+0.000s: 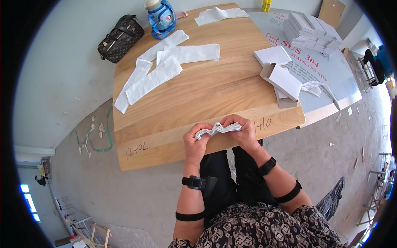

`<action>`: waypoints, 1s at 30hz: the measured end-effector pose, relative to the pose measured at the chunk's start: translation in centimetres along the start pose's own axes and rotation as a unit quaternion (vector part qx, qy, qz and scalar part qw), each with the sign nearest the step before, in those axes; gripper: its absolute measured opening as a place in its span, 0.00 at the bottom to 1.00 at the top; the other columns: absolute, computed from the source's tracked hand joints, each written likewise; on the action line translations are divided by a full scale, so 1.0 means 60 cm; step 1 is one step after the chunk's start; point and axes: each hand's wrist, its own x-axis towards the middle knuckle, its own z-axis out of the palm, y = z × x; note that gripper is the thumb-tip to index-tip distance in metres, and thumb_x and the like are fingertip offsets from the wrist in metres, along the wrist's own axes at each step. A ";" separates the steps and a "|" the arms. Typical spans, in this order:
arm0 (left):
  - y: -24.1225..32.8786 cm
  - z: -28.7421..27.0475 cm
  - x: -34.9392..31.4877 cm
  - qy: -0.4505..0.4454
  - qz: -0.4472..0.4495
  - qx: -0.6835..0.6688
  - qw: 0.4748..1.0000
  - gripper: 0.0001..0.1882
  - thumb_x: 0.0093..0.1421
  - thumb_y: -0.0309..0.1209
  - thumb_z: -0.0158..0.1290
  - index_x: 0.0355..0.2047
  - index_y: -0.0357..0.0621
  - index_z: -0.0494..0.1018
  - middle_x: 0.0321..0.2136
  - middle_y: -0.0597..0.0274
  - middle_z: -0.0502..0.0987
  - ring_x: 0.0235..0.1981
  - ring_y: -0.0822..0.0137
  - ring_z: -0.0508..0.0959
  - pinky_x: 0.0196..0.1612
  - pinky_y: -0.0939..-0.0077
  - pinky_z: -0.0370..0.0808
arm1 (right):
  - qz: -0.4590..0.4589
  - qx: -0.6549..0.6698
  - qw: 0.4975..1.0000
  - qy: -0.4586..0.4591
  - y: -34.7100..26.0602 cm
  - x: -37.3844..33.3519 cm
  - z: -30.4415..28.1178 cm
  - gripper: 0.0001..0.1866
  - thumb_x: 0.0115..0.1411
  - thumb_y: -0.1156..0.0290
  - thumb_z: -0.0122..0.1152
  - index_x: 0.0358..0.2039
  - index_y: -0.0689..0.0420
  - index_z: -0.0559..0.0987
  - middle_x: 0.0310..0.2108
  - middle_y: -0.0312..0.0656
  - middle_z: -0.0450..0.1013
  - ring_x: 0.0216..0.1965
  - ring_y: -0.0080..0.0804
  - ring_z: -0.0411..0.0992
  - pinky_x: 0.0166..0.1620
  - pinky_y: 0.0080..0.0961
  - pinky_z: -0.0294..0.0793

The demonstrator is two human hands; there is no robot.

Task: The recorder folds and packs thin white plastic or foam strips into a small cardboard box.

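Note:
Between my hands, over the table's near edge, is a folded bundle of thin white sheets [218, 129], bent into a wavy shape with many layers showing. My left hand [196, 137] is closed on its left end, thumb and fingers pinching it. On the right end my right hand [245, 131] grips it the same way. Farther up the table, several flat white strips [154, 80] lie overlapping at the left, and another white strip [221, 15] rests near the far edge. What the strips are made of I cannot tell.
The wooden table [206, 97] carries an opened white box [285, 81] and a flat white box [273, 56] at right. Stacked white boxes [314, 31] stand on a grey printed sheet [331, 72]. A dark handbag [120, 39] and blue bottle [161, 20] sit at far left.

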 end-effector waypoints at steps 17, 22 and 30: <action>-0.012 0.000 0.000 0.009 0.002 0.042 0.999 0.10 0.51 0.14 0.55 0.34 0.36 0.76 0.31 0.68 0.78 0.32 0.79 0.74 0.37 0.84 0.71 | -0.182 -0.596 0.781 -0.028 -0.071 -0.018 0.000 0.43 0.43 0.62 0.70 0.60 0.58 0.63 0.62 0.48 0.58 0.66 0.47 0.52 0.67 0.49 0.42; -0.011 -0.004 -0.004 0.020 -0.016 0.041 0.999 0.11 0.49 0.14 0.57 0.34 0.37 0.76 0.29 0.69 0.77 0.30 0.80 0.73 0.35 0.85 0.71 | -0.174 -0.540 0.823 -0.028 -0.074 -0.019 -0.008 0.44 0.43 0.62 0.71 0.60 0.58 0.63 0.61 0.50 0.58 0.66 0.47 0.52 0.66 0.48 0.47; -0.009 -0.007 0.003 0.004 -0.006 0.071 0.997 0.11 0.51 0.15 0.55 0.35 0.37 0.76 0.30 0.68 0.78 0.30 0.80 0.73 0.34 0.83 0.70 | -0.012 -0.085 0.996 0.034 -0.015 0.013 -0.025 0.49 0.37 0.76 0.73 0.62 0.60 0.60 0.48 0.47 0.70 0.50 0.44 0.69 0.55 0.31 0.68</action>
